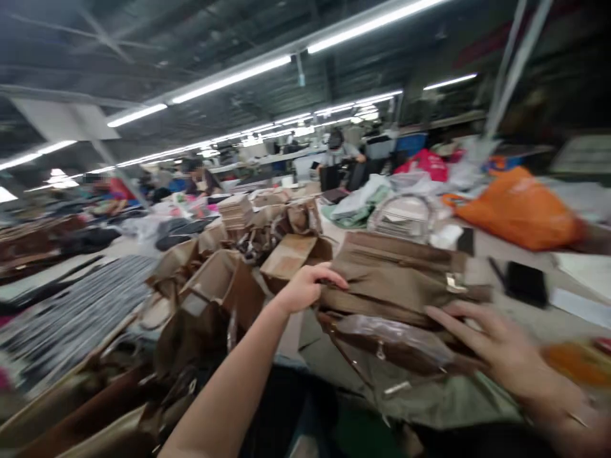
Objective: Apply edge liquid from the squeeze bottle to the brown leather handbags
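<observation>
A heap of brown bags [214, 286] sprawls just left of the left hand [305, 287]. Between both hands sits a stack of tan bags [396, 280]. The left hand curls over the stack's far-left edge, and the right hand [491, 346] lies flat on its near side with fingers spread. A black pouch [525, 283] lies just beyond the right hand.

Left: brown bag heap [214, 286] crowds you.
Ahead: tan bag stack [396, 280] blocks passage.
Right: bare tabletop [554, 321] open, up to black pouch [526, 284].
</observation>
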Tool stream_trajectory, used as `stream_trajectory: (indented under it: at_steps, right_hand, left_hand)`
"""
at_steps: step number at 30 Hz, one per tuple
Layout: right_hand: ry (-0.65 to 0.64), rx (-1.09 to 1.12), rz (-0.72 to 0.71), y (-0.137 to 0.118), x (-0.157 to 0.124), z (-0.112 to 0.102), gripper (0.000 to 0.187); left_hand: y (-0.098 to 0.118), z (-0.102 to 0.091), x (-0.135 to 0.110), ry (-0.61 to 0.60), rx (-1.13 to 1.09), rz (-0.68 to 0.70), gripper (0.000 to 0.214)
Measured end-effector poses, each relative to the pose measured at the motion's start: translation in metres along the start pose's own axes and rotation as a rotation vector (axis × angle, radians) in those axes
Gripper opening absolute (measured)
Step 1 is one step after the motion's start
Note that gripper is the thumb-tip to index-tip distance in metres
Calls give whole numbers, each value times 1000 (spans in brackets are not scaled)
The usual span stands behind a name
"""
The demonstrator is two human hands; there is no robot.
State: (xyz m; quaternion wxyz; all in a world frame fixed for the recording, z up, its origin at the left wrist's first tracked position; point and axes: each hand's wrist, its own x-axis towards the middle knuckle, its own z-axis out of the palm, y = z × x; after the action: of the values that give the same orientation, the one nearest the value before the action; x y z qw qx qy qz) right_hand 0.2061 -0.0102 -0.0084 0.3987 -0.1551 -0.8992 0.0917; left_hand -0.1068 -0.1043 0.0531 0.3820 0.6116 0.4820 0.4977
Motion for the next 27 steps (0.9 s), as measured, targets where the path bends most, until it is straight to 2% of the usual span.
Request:
stream_trajectory:
  at_steps: [1, 3, 5, 6, 9, 12, 15, 17, 18, 20, 22, 23, 25, 27]
  right_hand:
    - [-65, -71, 3, 3, -5, -1, 34]
    - [-213, -142, -5, 6, -13, 8, 42]
    - [-276, -114, 15, 5, -21, 25, 38]
    - [-290, -114, 44, 3, -25, 33, 36]
    - [-323, -134, 128, -7, -37, 44, 40]
    - [-432, -97, 139, -19, -44, 40, 47]
    - [-534, 27, 132, -29, -46, 35, 53]
    - [-534, 131, 155, -34, -51, 33, 60]
    - [-517, 184, 174, -36, -54, 33, 63]
    - [-452, 288, 216, -40, -66, 33, 66]
    - [-335, 402, 297, -44, -83, 34, 57]
    - [-241, 471, 378, -46, -92, 35, 50]
    - [28, 609, 626, -51, -113, 37, 37]
    - [281, 725, 868, -54, -131, 39, 43]
  left_hand:
    - [-15, 2, -1, 31, -33, -88, 39]
    - [-45, 9, -13, 103, -240, -390, 36]
    - [-69, 18, -31, 160, -403, -626, 42]
    - [-77, 23, -39, 175, -477, -690, 48]
    - [-81, 32, -54, 226, -704, -731, 59]
    - [-70, 36, -56, 249, -869, -789, 51]
    - [-62, 41, -58, 269, -797, -826, 62]
    - [-63, 45, -63, 232, -702, -802, 72]
    - [-66, 48, -66, 189, -666, -794, 72]
    - [-72, 53, -74, 115, -614, -825, 59]
    - [-78, 60, -82, 139, -582, -880, 42]
    - [-80, 63, -87, 178, -580, -898, 37]
    - [-85, 71, -97, 245, -620, -897, 34]
    - [-89, 79, -108, 322, -675, -899, 29]
